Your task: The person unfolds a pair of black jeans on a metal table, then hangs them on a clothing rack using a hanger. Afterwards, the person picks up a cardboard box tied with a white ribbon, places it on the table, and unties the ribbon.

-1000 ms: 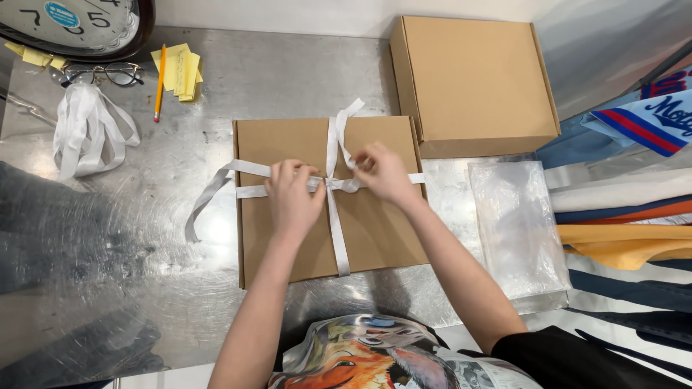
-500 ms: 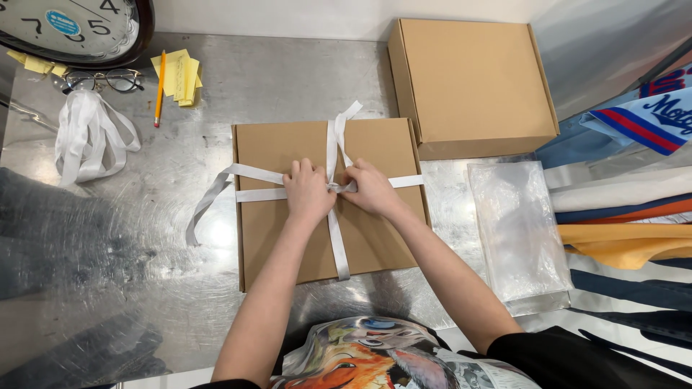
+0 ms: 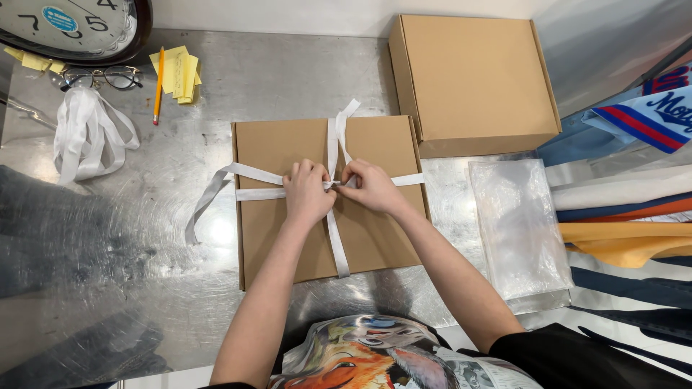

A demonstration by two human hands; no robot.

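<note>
pinching ribbon (image 3: 336, 248) at box (image 3: 274, 238) centre: left hand (image 3: 308, 193) & right hand (image 3: 373, 187) both clenched on it, knot betw. them, tail trailing left.

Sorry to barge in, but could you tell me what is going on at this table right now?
A person is tying a white ribbon around a flat cardboard box on a metal table. The left hand and right hand meet at the middle of the lid, pinching the ribbon where its bands cross. One loose end trails off the box's left side. A second, closed box sits behind, a clear plastic bag to the right, and a spare ribbon bundle to the left.
</note>
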